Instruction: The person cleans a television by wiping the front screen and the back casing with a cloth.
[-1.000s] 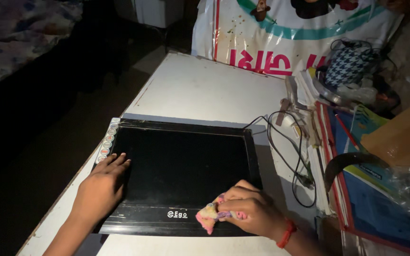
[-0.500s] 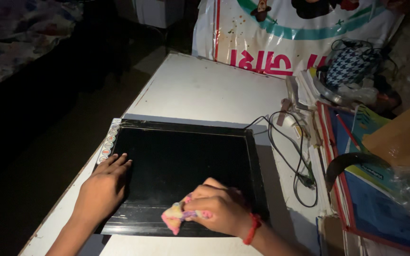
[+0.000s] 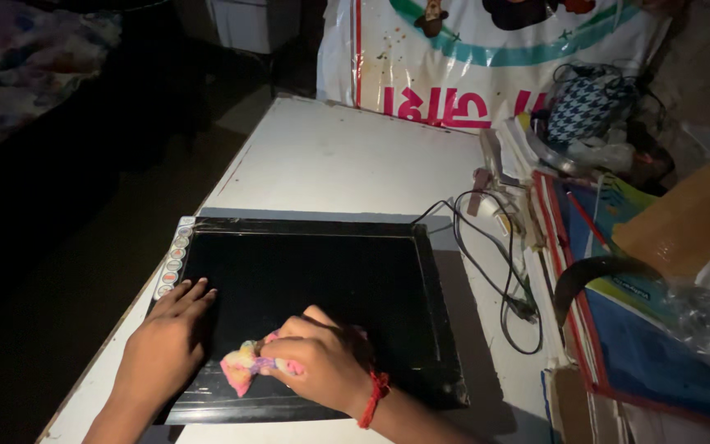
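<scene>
Head view: a person's two bare hands work on a flat black screen (image 3: 306, 288) lying face up on a white table (image 3: 355, 156), in dim light.
Right hand (image 3: 322, 362): fingers pressed together, pinching a bunched pink and yellow cloth (image 3: 244, 367); a red thread circles the wrist.
Cloth: pokes out to the left of the right-hand grip, resting on the screen's glass just above its near frame.
Left hand (image 3: 162, 349): spread flat, palm down, holding nothing, pressed on the screen's left near corner.
Gap between hands: the cloth lies between them, near the left fingers; whether it touches them cannot be told.
Screen from the grip: the bare glass runs away from the cloth, forward and to the right; its long axis runs left to right.
Nearer hand: the right one, already on the cloth.
Button strip (image 3: 168, 267): a row of small round buttons along the screen's left edge, just beyond the left fingertips.
Cables (image 3: 495, 263): dark loops on the table right of the screen, well apart from the grip.
Clutter (image 3: 618, 271): folders, papers and a plastic bag piled farther right.
In the way: nothing lies on the glass ahead of the cloth.
</scene>
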